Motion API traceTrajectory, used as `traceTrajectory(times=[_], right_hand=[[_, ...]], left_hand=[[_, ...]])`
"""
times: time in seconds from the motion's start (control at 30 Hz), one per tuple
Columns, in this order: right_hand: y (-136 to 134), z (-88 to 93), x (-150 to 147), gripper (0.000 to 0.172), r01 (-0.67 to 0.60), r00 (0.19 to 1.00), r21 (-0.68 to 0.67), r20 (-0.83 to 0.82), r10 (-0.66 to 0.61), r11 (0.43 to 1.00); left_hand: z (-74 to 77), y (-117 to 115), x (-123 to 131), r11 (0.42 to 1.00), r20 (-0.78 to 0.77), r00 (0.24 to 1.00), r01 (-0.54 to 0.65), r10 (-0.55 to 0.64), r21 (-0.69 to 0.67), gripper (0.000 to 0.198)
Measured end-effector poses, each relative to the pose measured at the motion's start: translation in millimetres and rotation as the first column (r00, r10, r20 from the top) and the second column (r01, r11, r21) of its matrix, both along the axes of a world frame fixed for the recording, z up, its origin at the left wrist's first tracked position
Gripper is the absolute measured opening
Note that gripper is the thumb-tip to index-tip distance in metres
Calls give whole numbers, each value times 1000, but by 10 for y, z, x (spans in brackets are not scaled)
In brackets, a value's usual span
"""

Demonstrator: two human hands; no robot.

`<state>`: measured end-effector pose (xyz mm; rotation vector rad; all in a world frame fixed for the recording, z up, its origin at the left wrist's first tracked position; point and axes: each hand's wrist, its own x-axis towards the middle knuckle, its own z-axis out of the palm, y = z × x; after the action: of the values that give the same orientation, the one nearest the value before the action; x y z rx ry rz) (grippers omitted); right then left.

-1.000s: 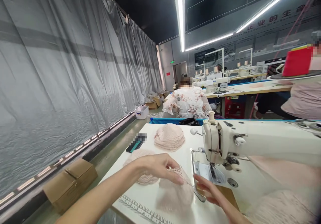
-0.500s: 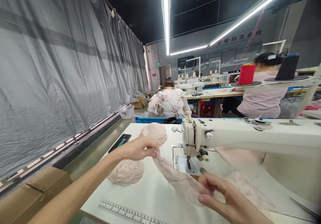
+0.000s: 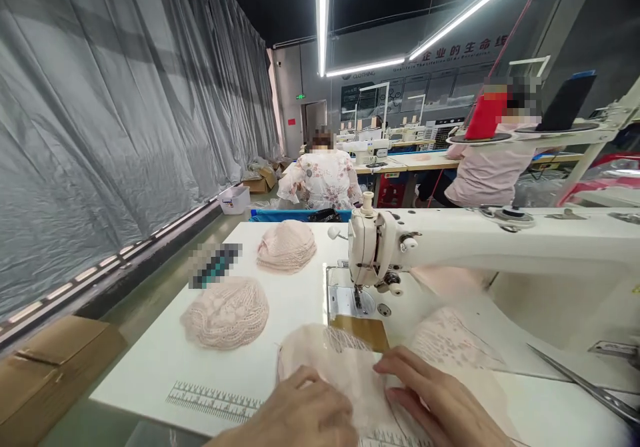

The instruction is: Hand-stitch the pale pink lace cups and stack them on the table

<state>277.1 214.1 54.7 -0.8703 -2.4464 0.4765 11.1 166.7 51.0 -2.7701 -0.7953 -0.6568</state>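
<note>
A sheer pale pink fabric piece [image 3: 330,360] with a lace-patterned end lies at the table's front, below the sewing machine's needle area [image 3: 358,300]. My left hand [image 3: 305,410] is on its near left part, fingers bent and closed on the cloth; the fingertips are partly hidden. At the right edge, my right hand [image 3: 435,393] has thumb and forefinger closed on the fabric. Left of the machine are two stacks of pink lace cups, a nearer stack [image 3: 227,313] and a farther stack [image 3: 287,247]. More pink lace fabric [image 3: 455,337] lies under the machine arm.
The sewing machine [image 3: 450,233] spans the right side. Scissors [image 3: 585,383] lie at the right, and a ruler scale [image 3: 210,399] runs along the front. A cardboard box [image 3: 55,373] stands left of the table [image 3: 145,373]. Two people sit at machines ahead.
Both hands have come nearer to me and lower. The fabric, stretched in the air between them before, is now spread on the table. My view has shifted slightly.
</note>
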Motion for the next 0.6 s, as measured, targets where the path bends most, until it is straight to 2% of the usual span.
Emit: traceTrajectory(times=[0.07, 0.13, 0.27, 0.33, 0.43, 0.53, 0.6], right_hand=[[8, -4, 40, 23, -24, 999, -14, 48, 25, 1000], [-19, -21, 82, 23, -16, 994, -64, 103, 23, 998], [-55, -64, 59, 28, -6, 993, -46, 117, 11, 999], [-42, -68, -12, 25, 3, 990, -10, 142, -2, 1000], [-25, -57, -99, 25, 30, 982, -9, 185, -28, 999], [-47, -64, -99, 23, 34, 989, -47, 147, -27, 998], [-76, -74, -68, 24, 57, 992, -95, 119, -46, 994]], left_hand=[[-129, -11, 73, 1000, 102, 994, -23, 24, -11, 8], [-178, -57, 72, 995, 202, 974, -94, 101, -46, 13], [-62, -136, 83, 986, 269, 950, -139, 158, -87, 15], [-10, -114, 184, 993, 319, 941, -119, 115, -9, 14], [-48, -37, 377, 982, 322, 945, -111, 56, 156, 17], [-153, 7, 474, 970, 348, 933, -158, 86, 184, 26], [-200, 3, 466, 963, 332, 940, -156, 76, 221, 26]])
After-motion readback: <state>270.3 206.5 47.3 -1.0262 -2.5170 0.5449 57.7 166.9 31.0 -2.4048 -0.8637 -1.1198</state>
